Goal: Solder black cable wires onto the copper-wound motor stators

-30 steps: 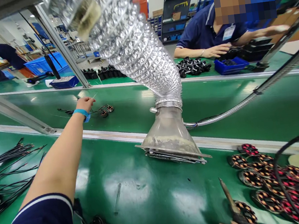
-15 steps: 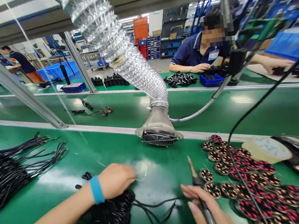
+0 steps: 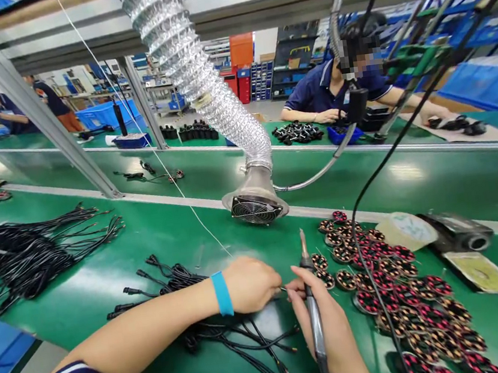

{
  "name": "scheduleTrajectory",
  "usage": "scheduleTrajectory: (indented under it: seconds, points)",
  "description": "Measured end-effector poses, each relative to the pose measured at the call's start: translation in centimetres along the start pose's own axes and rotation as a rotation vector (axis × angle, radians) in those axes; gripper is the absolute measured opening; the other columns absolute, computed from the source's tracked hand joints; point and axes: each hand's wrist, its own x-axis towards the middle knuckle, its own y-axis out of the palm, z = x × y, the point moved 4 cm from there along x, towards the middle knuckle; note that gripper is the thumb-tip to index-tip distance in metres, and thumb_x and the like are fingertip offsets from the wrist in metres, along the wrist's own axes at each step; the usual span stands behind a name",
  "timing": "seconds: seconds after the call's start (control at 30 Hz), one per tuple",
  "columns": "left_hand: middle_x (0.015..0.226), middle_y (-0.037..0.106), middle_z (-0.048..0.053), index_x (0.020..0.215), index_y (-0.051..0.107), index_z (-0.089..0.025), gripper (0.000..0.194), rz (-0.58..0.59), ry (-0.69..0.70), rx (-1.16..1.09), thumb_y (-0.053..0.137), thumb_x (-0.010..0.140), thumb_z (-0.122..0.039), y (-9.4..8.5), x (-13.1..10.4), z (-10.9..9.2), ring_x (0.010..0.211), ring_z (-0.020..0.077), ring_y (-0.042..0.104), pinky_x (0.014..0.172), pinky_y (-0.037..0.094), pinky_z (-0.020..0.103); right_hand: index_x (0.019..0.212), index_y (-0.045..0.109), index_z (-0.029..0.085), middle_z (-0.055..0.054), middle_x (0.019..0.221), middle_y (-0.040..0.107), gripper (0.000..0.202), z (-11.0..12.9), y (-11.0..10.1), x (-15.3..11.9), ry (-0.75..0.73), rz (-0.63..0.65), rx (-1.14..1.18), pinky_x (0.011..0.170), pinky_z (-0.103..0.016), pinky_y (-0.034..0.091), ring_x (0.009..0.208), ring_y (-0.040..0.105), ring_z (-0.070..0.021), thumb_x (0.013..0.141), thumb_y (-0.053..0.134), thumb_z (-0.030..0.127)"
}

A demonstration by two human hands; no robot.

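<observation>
My left hand (image 3: 252,284), with a blue wristband (image 3: 221,293), is closed in a pinch above the bundle of black cables (image 3: 187,277). A thin pale solder wire (image 3: 209,232) runs down from overhead to this hand. My right hand (image 3: 322,316) grips a soldering iron (image 3: 313,311), its tip pointing up and away from me. The thumb and fingertips of the right hand almost meet the left fingers, and a short thin piece shows between them. Loose cable ends (image 3: 269,353) with bared tips lie below the hands. What the left fingertips enclose is mostly hidden.
Many copper-wound motor stators (image 3: 398,289) cover the bench at right, beside a sponge tray (image 3: 484,272). A fume extractor fan (image 3: 255,208) hangs ahead. Another cable pile (image 3: 35,255) lies left. A black cord (image 3: 366,257) crosses the right side. A co-worker (image 3: 323,89) sits across.
My left hand has moved right, close to the right hand. The right hand has turned the iron more upright, its fingertips now drawn together. The camera view has shifted.
</observation>
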Motion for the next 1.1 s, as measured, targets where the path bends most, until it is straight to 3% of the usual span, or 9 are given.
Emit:
scheduleTrajectory:
  seconds: [0.13,0.3,0.47,0.57,0.63,0.77,0.83,0.97,1.1]
  points:
    - [0.091,0.074,0.004,0.087,0.067,-0.018,0.019,0.032,-0.057,-0.052,0.052,0.094,-0.027,-0.2,-0.7,-0.1,0.083,0.0177,0.069,0.067,0.048,0.026,0.125,0.051,0.022,-0.001,0.087,0.066,0.031,0.5,0.3,0.0,-0.015,0.034,0.063,0.073,-0.02,0.058,0.073,0.068,-0.0106,0.095,0.049,0.022]
    - [0.085,0.072,0.0,0.081,0.067,-0.02,0.014,0.107,-0.061,-0.133,0.058,0.091,-0.025,-0.1,-1.5,0.5,0.082,0.0144,0.067,0.069,0.045,0.021,0.126,0.052,0.021,-0.004,0.094,0.068,0.033,0.7,1.4,-0.1,-0.043,0.246,0.094,0.077,-0.025,0.057,0.08,0.069,-0.0129,0.093,0.048,0.018]
    - [0.078,0.067,0.004,0.075,0.063,-0.016,0.023,0.101,-0.261,-0.157,0.047,0.091,-0.021,-2.1,-6.0,6.7,0.073,0.0145,0.059,0.069,0.042,0.023,0.121,0.055,0.021,-0.005,0.094,0.069,0.029,0.5,-0.1,0.5,0.052,0.231,0.078,0.08,-0.03,0.056,0.081,0.069,-0.0153,0.093,0.048,0.022]
    - [0.084,0.066,0.005,0.09,0.063,-0.014,0.028,0.081,-0.41,-0.15,0.039,0.093,-0.027,-3.6,-9.6,10.5,0.073,0.0145,0.057,0.069,0.044,0.024,0.121,0.055,0.023,-0.002,0.089,0.067,0.029,0.3,-1.5,1.0,0.112,0.11,0.064,0.078,-0.028,0.054,0.077,0.067,-0.014,0.092,0.052,0.024]
    - [0.099,0.068,0.005,0.108,0.062,-0.016,0.03,0.175,-0.525,-0.182,0.048,0.089,-0.033,-3.4,-11.6,12.0,0.078,0.0145,0.059,0.072,0.046,0.023,0.122,0.054,0.024,0.0,0.088,0.066,0.031,0.3,-2.1,1.1,0.106,0.059,0.069,0.078,-0.027,0.053,0.077,0.066,-0.0131,0.091,0.053,0.023]
    - [0.13,0.06,0.009,0.129,0.056,-0.017,0.047,0.477,-0.53,-0.129,0.056,0.083,-0.028,-1.1,-13.4,11.8,0.11,0.0215,0.06,0.092,0.046,0.027,0.123,0.053,0.024,0.0,0.091,0.067,0.032,0.4,-2.1,0.9,0.086,0.024,0.089,0.081,-0.028,0.052,0.081,0.066,-0.0131,0.091,0.053,0.022]
    - [0.13,0.059,0.009,0.129,0.058,-0.018,0.045,0.55,-0.528,-0.04,0.055,0.084,-0.025,-0.2,-13.2,11.2,0.11,0.0234,0.061,0.092,0.046,0.029,0.124,0.053,0.025,-0.001,0.093,0.068,0.033,0.3,-2.0,0.9,0.092,0.002,0.1,0.082,-0.028,0.052,0.084,0.066,-0.0133,0.091,0.054,0.022]
    - [0.125,0.059,0.009,0.114,0.066,-0.019,0.033,0.631,-0.495,0.113,0.055,0.084,-0.024,-0.2,-12.4,10.0,0.093,0.0235,0.066,0.076,0.048,0.029,0.123,0.054,0.025,-0.001,0.092,0.069,0.033,-0.2,-2.5,1.1,0.12,-0.064,0.113,0.081,-0.029,0.053,0.084,0.068,-0.0139,0.09,0.055,0.022]
    - [0.114,0.061,0.006,0.106,0.067,-0.019,0.027,0.566,-0.448,0.106,0.049,0.087,-0.022,-2.5,-12.5,9.9,0.089,0.0202,0.064,0.072,0.045,0.028,0.123,0.055,0.025,-0.001,0.092,0.07,0.033,-1.0,-3.2,1.4,0.172,-0.139,0.132,0.083,-0.032,0.055,0.086,0.069,-0.0156,0.09,0.056,0.024]
